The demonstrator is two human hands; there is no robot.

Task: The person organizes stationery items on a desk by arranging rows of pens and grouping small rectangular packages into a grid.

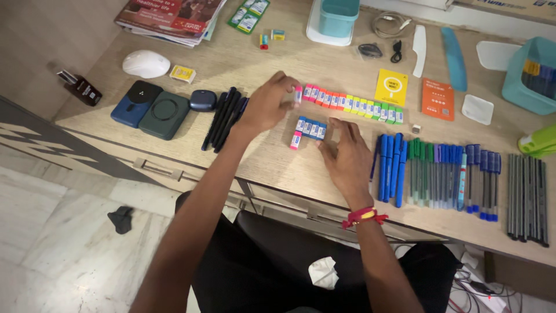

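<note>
A: What's the left hand (267,104) doing?

B: Its fingertips pinch a pink eraser (297,94) at the left end of the coloured eraser row (353,104) on the wooden desk (272,64).

A: And the right hand (347,159)?

B: Fingers spread flat and loose, gripping nothing, touching the blue erasers (310,128); another pink eraser (296,140) lies just beside them. Blue pens (391,168) lie near its right.

Two power banks (152,108), two orange-and-yellow cards (414,93), two teal bins (339,16), one white mouse (146,64), two combs (437,51).
</note>
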